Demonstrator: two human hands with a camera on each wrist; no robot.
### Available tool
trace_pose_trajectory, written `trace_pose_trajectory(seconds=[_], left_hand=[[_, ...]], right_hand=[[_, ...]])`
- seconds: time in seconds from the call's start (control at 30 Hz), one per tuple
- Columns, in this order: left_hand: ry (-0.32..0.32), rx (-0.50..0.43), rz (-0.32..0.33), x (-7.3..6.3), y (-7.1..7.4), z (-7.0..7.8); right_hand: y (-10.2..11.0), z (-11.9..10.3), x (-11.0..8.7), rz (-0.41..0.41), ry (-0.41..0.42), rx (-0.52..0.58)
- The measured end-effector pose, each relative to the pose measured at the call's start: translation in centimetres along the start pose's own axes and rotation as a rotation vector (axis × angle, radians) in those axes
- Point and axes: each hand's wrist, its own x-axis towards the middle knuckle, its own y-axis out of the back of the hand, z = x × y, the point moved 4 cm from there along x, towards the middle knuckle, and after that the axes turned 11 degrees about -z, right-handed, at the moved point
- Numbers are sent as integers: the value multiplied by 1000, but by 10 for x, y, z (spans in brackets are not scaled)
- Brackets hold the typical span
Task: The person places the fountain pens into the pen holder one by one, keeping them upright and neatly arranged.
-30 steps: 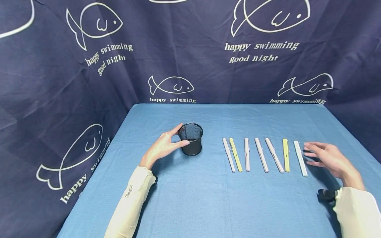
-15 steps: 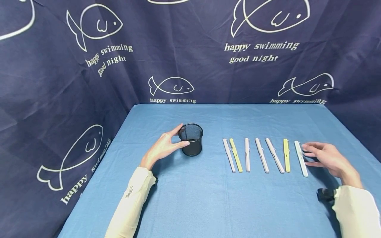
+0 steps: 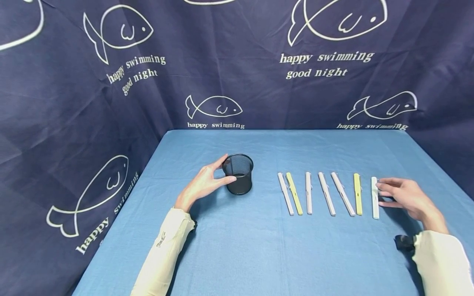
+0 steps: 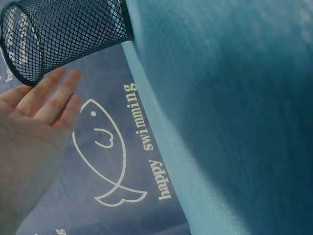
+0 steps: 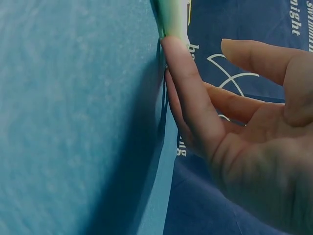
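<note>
My left hand holds the left side of a black mesh pen holder, with the thumb at the front and a finger behind the rim. The holder stands upright with no pens visible inside. In the left wrist view its mesh wall lies above the fingers, and the thumb is out of sight. My right hand touches the whitish pen at the right end of a row. The right wrist view shows a nearly straight finger against the pen, with the thumb standing apart from it.
Left of the whitish pen lie two yellow pens and several pale pink pens, roughly side by side. A blue cloth covers the table. Dark blue fish-print curtains hang at the back and sides.
My right hand has moved slightly left onto the whitish pen. That pen has turned from a slant to nearly straight, its far end shifting right. The left hand and holder stay put.
</note>
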Motion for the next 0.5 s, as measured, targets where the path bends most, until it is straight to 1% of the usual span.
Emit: trace_pose_trajectory(seconds=[0.5], left_hand=[[-4, 1, -7, 1, 1, 3]], right_hand=[[0, -1, 3, 1, -24, -7]])
